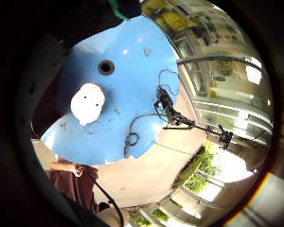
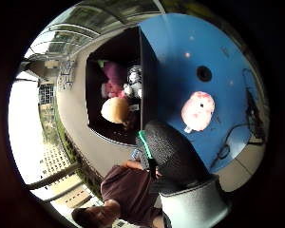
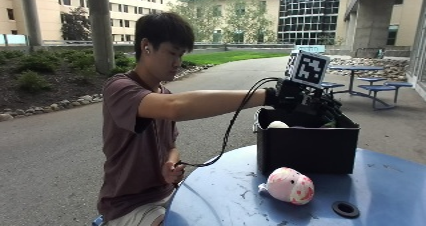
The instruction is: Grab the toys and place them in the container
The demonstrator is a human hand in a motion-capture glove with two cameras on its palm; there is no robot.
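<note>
A pink and white plush toy [image 3: 289, 186] lies on the round blue table [image 3: 219, 201], just in front of the black container [image 3: 306, 148]. My gloved right hand [image 3: 286, 98] hovers above the container's near rim, arm stretched out, and holds nothing. In the thumb side palm view the gloved thumb [image 2: 173, 154] sticks out, and the open container [image 2: 149, 71] shows a tan round toy [image 2: 115, 109], a pink toy [image 2: 115, 73] and a black and white toy [image 2: 134, 80] inside. The plush toy [image 2: 198, 110] lies beside it on the table. It also shows from the little finger side [image 1: 87, 103].
The table has a dark hole [image 3: 345, 209] near the plush toy. A black cable coil [image 1: 131, 138] and a small camera stand [image 1: 166, 108] sit at the table's edge. The person's bare left hand [image 3: 174, 172] holds a cable by the table rim.
</note>
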